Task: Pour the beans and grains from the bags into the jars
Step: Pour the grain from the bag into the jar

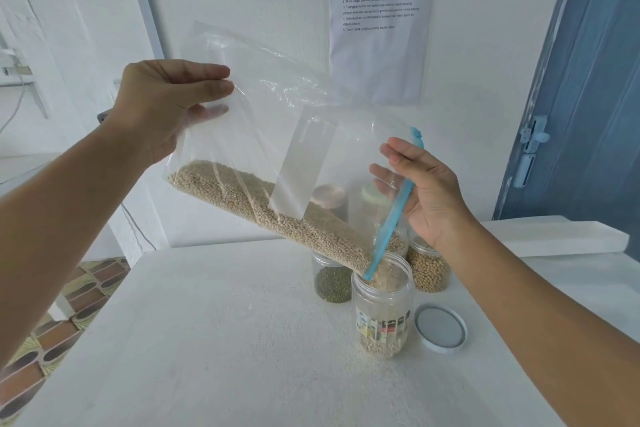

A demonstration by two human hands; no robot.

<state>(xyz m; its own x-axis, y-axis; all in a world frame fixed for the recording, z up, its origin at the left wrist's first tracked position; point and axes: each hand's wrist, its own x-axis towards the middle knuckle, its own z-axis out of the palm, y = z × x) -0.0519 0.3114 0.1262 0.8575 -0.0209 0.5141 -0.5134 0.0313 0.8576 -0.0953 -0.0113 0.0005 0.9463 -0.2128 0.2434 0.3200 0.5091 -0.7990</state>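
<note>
The left hand point(162, 107) pinches the raised bottom corner of the bag point(277, 135); the right hand point(420, 191) pinches its blue zip mouth over the open jar point(382, 305). Pouring is underway. Next: raise the corner higher. At 1 o'clock, the soybean jar point(429, 267) crowds the mouth; the lid point(440, 328) lies at 3 o'clock.
</note>
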